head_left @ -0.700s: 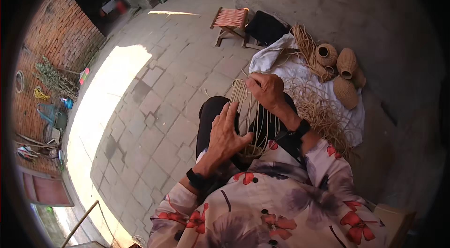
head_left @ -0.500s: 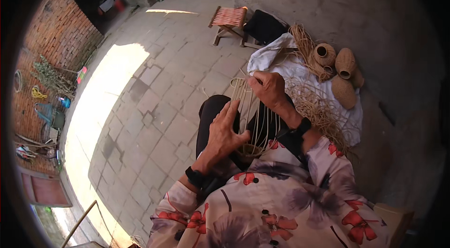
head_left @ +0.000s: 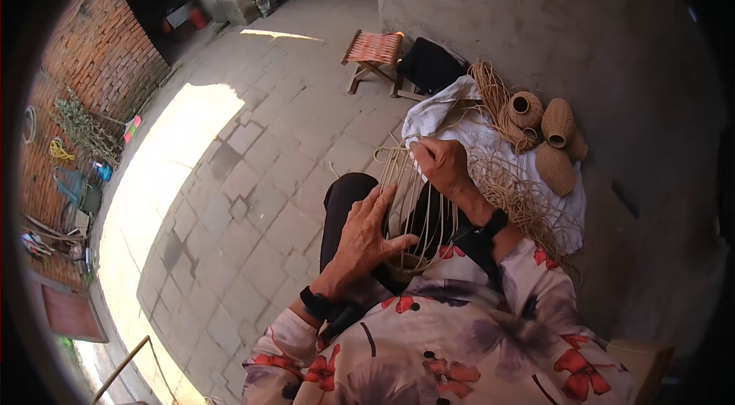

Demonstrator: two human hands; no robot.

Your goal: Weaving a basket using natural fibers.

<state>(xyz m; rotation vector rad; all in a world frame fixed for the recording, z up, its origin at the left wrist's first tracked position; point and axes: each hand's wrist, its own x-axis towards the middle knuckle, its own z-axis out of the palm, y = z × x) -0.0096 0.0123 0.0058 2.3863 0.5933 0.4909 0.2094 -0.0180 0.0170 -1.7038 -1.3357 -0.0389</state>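
On my lap rests an unfinished woven piece [head_left: 408, 261], with a rounded base towards me and long pale cords [head_left: 400, 181] running away from it. My left hand [head_left: 362, 230] lies along the left side of these cords, its fingers stretched out and the thumb spread over them near the base. At the far end of the cords, my right hand [head_left: 444, 166] is closed in a pinch on a cord. Its exact hold is partly hidden by the fingers. A loose cord loop sticks out just left of the right hand.
Beside my right knee, a white cloth [head_left: 568, 213] bears a tangle of loose cords [head_left: 505, 179], a cord bundle [head_left: 494, 91] and several woven vase-shaped baskets [head_left: 558, 123]. A folding stool [head_left: 373, 49] stands ahead near a black bag [head_left: 430, 66]. A brick wall [head_left: 99, 30] runs along the left.
The whole view has shifted slightly, so the scene sits lower in the picture. Both hands keep nearly the same places on the cords.
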